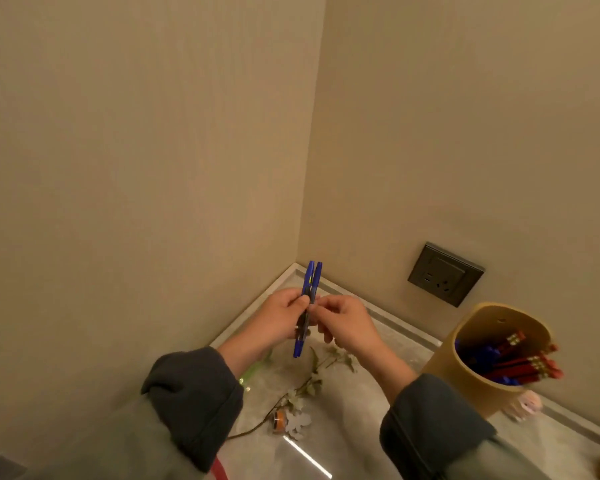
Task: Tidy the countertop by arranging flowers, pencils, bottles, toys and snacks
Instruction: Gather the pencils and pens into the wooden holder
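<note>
Both my hands, left (284,315) and right (343,320), pinch blue pens (307,306) upright | align tips, then lower into tan holder (465,355).

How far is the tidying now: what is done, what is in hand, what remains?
Done: red pencils stand in the tan holder. In hand: the left hand and the right hand together hold two blue pens above the countertop. Left: the flower branch lies loose on it.
</note>
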Demonstrator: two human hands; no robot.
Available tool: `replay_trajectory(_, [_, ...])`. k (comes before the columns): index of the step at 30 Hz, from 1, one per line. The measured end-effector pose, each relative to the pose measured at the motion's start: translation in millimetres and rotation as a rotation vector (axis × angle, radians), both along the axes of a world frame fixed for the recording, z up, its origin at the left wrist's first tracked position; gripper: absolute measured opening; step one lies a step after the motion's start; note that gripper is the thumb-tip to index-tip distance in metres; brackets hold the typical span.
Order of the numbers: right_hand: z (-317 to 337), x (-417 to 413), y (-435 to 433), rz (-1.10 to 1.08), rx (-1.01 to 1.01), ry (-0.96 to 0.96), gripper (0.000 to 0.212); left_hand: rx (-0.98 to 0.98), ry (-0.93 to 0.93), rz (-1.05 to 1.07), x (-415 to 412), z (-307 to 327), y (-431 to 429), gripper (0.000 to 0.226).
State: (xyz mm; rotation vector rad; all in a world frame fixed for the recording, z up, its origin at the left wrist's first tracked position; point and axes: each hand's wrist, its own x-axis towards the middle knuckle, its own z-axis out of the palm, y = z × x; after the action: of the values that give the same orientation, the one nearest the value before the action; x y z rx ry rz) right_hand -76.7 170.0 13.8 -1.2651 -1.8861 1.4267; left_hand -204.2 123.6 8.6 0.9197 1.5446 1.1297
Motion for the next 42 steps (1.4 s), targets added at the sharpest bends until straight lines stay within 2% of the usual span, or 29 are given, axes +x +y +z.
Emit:
replay_trajectory(5, [-3, 6, 20, 0.026, 0.005, -0.028, 0.018, -0.044, -0.099, -0.001, 2, -2, 14, 0.018])
replay_trajectory(8, [-19, 2, 34, -0.071, 0.058, -0.071, 0.018, -0.048, -0.084, 0.033, -7, -4, 23, 0.016])
replay_trajectory(10, [-36, -3, 45, -0.148, 0.222, -0.230, 0.021, -0.051, -0.090, 0.078, -12, -6, 29, 0.015])
replay_trajectory(13, [-63, -8, 60, -0.114, 0.434, -0.521, 0.034, -0.059, -0.158, 0.136, -14, -8, 37, 0.016])
replay_trajectory(18, [-97, -14, 75, 0.026, 0.452, -0.780, 0.056, -0.096, -0.153, 0.150, -14, -16, 44, 0.020])
replay_trajectory(21, [-108, -18, 77, 0.047, 0.512, -0.836, 0.045, -0.103, -0.163, 0.156, -17, -20, 47, 0.020])
replay_trajectory(26, [-103, -20, 79, -0.007, 0.636, -0.787, 0.023, -0.092, -0.194, 0.149, -20, -23, 45, 0.019])
replay_trajectory(30, [-98, -18, 76, 0.001, 0.618, -0.753, 0.021, -0.088, -0.187, 0.158, -20, -20, 44, 0.020])
replay_trajectory(34, [-89, -12, 70, -0.134, 0.646, -0.643, 0.019, -0.070, -0.177, 0.168, -20, -13, 43, 0.019])
replay_trajectory(38, [-69, -12, 59, -0.261, 0.636, -0.473, 0.015, -0.050, -0.171, 0.190, -16, -6, 42, 0.020])
replay_trajectory(42, [-48, -13, 38, -0.348, 0.464, -0.158, 0.011, -0.015, -0.117, 0.185, -8, 0, 37, 0.020])
